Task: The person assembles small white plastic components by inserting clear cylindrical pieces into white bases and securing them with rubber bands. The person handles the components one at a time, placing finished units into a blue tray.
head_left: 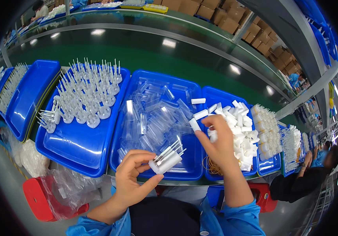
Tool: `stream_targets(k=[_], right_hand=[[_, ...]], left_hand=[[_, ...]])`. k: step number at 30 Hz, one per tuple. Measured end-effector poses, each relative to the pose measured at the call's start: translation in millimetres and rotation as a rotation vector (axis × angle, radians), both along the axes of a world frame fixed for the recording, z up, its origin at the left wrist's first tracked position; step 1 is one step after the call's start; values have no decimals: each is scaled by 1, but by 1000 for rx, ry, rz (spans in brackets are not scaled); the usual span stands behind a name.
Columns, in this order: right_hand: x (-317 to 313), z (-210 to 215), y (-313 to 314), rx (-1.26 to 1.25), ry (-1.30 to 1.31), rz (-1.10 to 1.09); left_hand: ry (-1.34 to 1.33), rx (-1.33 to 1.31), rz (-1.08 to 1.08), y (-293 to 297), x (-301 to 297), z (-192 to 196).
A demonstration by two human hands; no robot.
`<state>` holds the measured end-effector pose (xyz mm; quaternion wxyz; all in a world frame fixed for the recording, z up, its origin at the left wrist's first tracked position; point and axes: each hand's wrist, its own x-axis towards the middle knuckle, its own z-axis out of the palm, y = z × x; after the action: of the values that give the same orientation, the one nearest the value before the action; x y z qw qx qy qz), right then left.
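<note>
My left hand point(131, 177) pinches a white plastic piece point(165, 163) with a rounded base and several thin prongs, tilted up to the right. It hangs over the near edge of a blue tray point(192, 169) of clear plastic sleeves point(149, 118). My right hand point(221, 141) reaches over the rim between that tray and a tray of white pieces point(237, 122). Its thumb and forefinger close on a small white rectangular piece point(194, 124); the other fingers are curled and partly hidden. Two similar white pieces lie close by, one on the rim point(198, 101).
To the left, a blue tray point(70, 153) holds rows of upright pronged white parts point(84, 94). Rubber bands point(213, 167) lie in the right tray. Behind runs a green conveyor point(145, 51). Red stools point(37, 198) stand below. Another person point(314, 169) sits at far right.
</note>
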<state>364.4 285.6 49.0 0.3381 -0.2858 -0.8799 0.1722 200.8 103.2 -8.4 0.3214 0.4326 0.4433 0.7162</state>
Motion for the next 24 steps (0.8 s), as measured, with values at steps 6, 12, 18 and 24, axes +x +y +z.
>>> stream_targets(k=[6,12,18,24], right_hand=[[-1,-27,18,282,-315,-62],[15,4,-5,-167,80,79],[34,-2,-28,-624,283,145],[37,-5,-36,-830,343,239]], left_hand=[[89,7,54,1,1,-1],[190,-24,120,1,-2,3],[280,-11,106,4,1,0],[366,-4,80,3,3,1]])
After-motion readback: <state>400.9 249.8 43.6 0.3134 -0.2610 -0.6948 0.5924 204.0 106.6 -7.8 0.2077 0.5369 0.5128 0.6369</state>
